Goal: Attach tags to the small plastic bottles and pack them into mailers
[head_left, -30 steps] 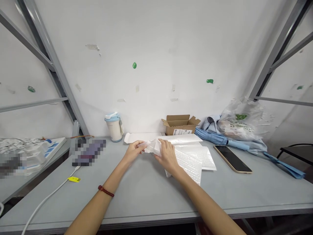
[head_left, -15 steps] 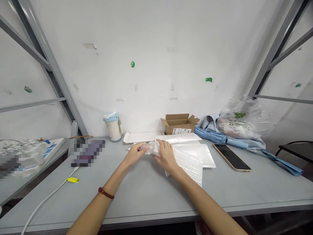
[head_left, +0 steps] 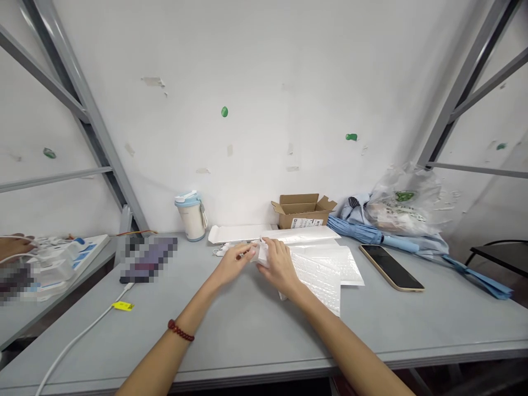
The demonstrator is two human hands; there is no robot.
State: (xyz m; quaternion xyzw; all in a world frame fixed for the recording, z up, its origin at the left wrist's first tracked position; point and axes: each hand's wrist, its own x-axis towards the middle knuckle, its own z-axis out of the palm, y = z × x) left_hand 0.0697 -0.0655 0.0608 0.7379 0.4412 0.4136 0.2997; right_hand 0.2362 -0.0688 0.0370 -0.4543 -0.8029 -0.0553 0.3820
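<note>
Over the middle of the desk, my left hand is closed, pinching a small clear plastic bag with thumb and fingertips. My right hand is closed around the other end of that bag, its fingers curled over the top. What lies inside the bag is hidden by the fingers. Beneath and beside the right wrist lies a white bubble mailer, with another white bubble mailer partly under it. Behind the hands are a flat white mailer and a white cable.
An open cardboard box stands by the wall. Left of it is a blue-lidded cup. A phone, a folded blue umbrella and a plastic bag lie right. Another person's hand is near power strips.
My left hand has moved slightly right, closer to my right hand, and less of the clear plastic shows between them. Another person's hand has come into view at the left edge.
</note>
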